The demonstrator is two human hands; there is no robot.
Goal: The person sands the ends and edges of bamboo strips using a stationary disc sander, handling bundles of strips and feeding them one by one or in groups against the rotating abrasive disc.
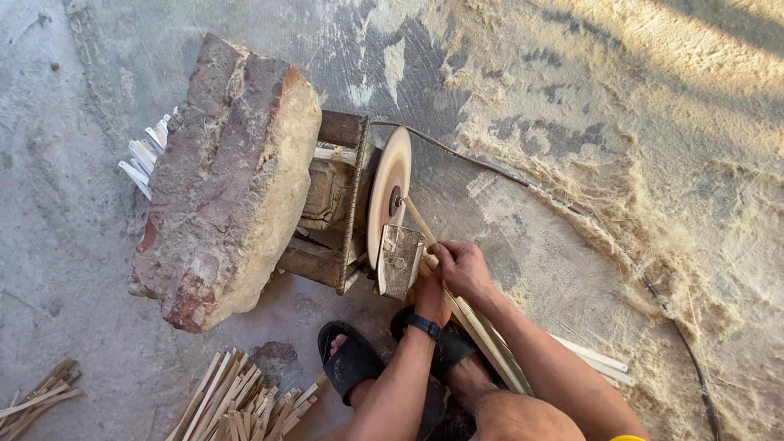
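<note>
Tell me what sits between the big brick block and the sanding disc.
In the head view, a dusty motor in a rusty metal frame sits between the brick block and the sanding disc.

a thin pale wooden stick slants up-left, its tip against the face of the pale round disc, which stands on edge. more long pale sticks run down-right beneath the arms, over the sandalled feet.
</note>
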